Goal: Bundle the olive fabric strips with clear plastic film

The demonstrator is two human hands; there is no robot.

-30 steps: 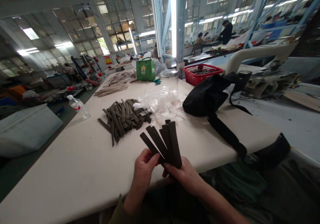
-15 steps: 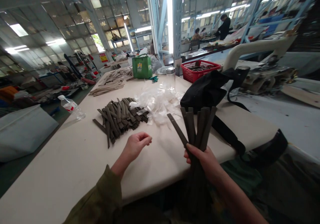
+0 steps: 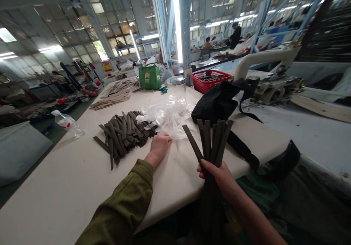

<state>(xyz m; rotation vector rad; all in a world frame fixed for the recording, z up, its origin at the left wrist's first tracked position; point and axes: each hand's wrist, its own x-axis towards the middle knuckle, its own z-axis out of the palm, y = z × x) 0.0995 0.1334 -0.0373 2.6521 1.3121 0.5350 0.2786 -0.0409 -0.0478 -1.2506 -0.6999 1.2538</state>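
Observation:
My right hand (image 3: 216,175) is wrapped round a bundle of dark olive fabric strips (image 3: 210,142). Their upper ends fan out above the thumb, and one strip leans off to the left; the lower ends hang in shadow by the table edge. My left hand (image 3: 160,147) has reached the near edge of some crumpled clear plastic bags (image 3: 170,113). Its fingers are curled together, and whatever they pinch, if anything, is hidden. Just left of that hand lies a loose pile of similar dark strips (image 3: 122,135) on the pale table (image 3: 82,186).
A black bag (image 3: 214,100) with a trailing strap lies at the right. Behind stand a red basket (image 3: 210,80), a clear jar (image 3: 180,88) and a green bag (image 3: 149,77). A water bottle (image 3: 67,123) lies at the left, with beige strips (image 3: 111,100) farther back. People work in the distance.
My left hand has moved forward and right, from above the bare table to the edge of the plastic bags. My right hand still holds its bundle. The view has shifted slightly right.

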